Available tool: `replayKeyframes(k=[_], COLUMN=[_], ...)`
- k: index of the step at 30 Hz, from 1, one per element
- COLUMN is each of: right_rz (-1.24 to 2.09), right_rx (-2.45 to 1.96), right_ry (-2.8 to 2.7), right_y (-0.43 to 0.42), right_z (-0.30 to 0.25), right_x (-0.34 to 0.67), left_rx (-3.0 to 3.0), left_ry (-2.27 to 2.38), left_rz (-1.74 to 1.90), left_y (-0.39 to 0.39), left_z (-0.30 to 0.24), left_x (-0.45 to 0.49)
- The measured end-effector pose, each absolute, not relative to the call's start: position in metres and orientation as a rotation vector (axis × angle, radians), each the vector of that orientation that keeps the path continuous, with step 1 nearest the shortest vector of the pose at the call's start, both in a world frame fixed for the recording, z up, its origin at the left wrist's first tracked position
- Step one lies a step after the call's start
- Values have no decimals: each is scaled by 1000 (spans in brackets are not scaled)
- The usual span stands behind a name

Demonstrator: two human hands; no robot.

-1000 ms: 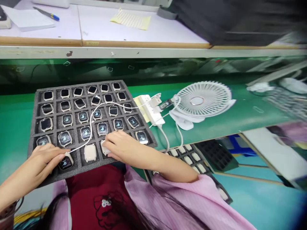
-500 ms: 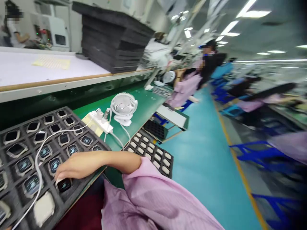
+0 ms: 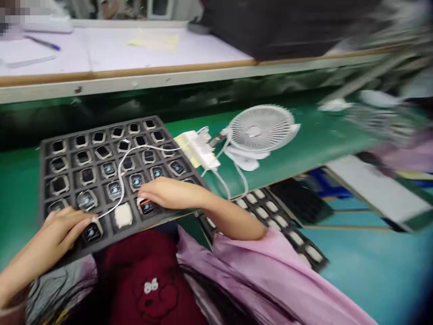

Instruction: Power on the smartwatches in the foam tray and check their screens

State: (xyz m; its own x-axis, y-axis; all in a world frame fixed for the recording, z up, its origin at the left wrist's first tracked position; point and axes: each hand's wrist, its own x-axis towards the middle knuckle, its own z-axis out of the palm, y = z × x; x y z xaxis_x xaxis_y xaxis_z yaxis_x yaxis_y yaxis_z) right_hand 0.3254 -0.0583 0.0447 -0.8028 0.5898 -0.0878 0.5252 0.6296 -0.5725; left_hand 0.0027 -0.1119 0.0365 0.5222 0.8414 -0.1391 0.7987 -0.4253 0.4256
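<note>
Newly turned face-up, the smartwatch (image 3: 146, 207) touching our right hand (image 3: 164, 192) appears readable; our left hand (image 3: 66, 226) touches the white cable (image 3: 119, 174); both grips unclear.

Your green tabletop (image 3: 311, 153) carries a dark, sectioned tray (image 3: 43, 176) right in front of you. Just to your right of it lie yellow paper (image 3: 190, 154) and a white power strip (image 3: 204, 154); beyond them sits a white fan (image 3: 259, 131) (its blades hard to make out).
</note>
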Motion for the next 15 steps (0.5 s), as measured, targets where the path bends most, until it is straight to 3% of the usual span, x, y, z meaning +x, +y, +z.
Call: replayKeyframes(k=[6, 10, 15], right_rz=[974, 965, 904], right_rx=[-912, -896, -855], right_ry=[-2696, -2689, -2697], right_y=[-60, -62, -59], right_z=[40, 37, 35], right_x=[326, 327, 326], left_rx=[2202, 2219, 2264], left_ry=[1454, 1640, 1311], left_rz=[128, 376, 535], left_y=[-108, -115, -124], left_z=[47, 51, 42], left_x=[9, 16, 61])
